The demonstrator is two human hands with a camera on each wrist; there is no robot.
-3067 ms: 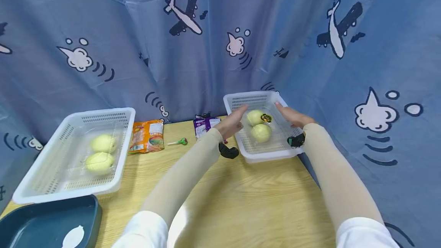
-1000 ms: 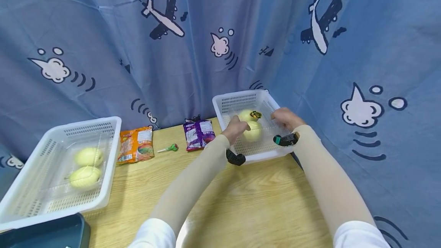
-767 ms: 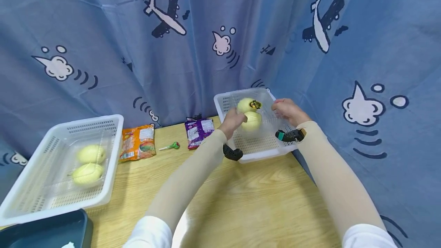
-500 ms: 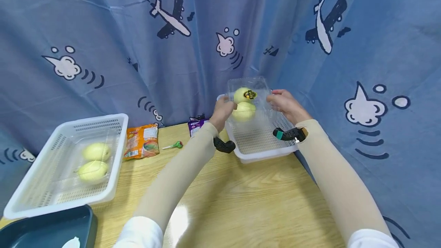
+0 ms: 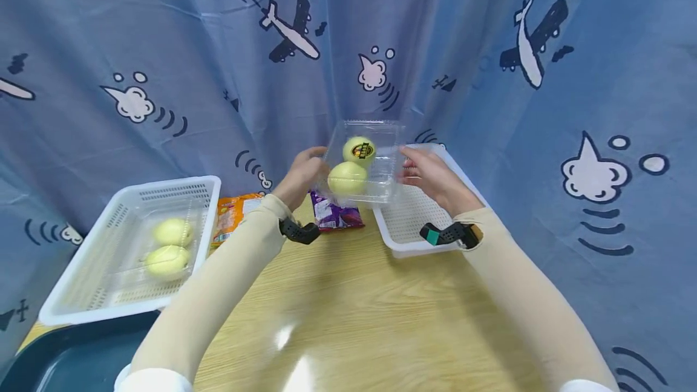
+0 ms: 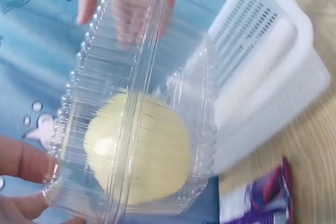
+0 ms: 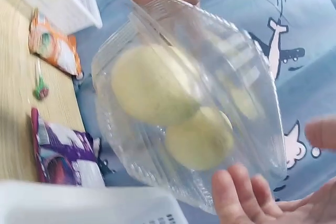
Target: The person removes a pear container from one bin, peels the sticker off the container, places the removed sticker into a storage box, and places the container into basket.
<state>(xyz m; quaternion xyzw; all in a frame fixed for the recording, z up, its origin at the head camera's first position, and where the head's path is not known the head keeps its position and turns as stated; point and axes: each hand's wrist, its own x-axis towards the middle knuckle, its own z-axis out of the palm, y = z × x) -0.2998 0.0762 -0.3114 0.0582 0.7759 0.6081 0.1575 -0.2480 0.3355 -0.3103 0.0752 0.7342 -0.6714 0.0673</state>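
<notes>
Between my two hands is a clear plastic clamshell box [image 5: 383, 171] with two pale yellow, pear-like fruits [image 5: 348, 178] inside. One fruit carries a dark round sticker on the lid above it. My left hand [image 5: 299, 179] grips the box's left side, thumb and fingers at its edge in the left wrist view. At the opposite side my right hand [image 5: 432, 180] holds the box, its fingertips [image 7: 239, 177] against the plastic and thumb raised apart. The box is up off the table, left of the white basket [image 5: 414, 216] and partly overlapping it in the head view.
On the left, another white basket [image 5: 100, 314] contains a similar clear box with two fruits. A dark blue tray [image 5: 81, 352] stands before it. An orange snack bag [image 5: 231, 213], a lollipop [image 7: 40, 86] and a purple snack bag [image 5: 334, 213] lie along the back near the curtain [image 5: 218, 65].
Both hands reached into the right basket, took hold of the clear box, lifted it out and carried it left. The right basket now shows its bare bottom.
</notes>
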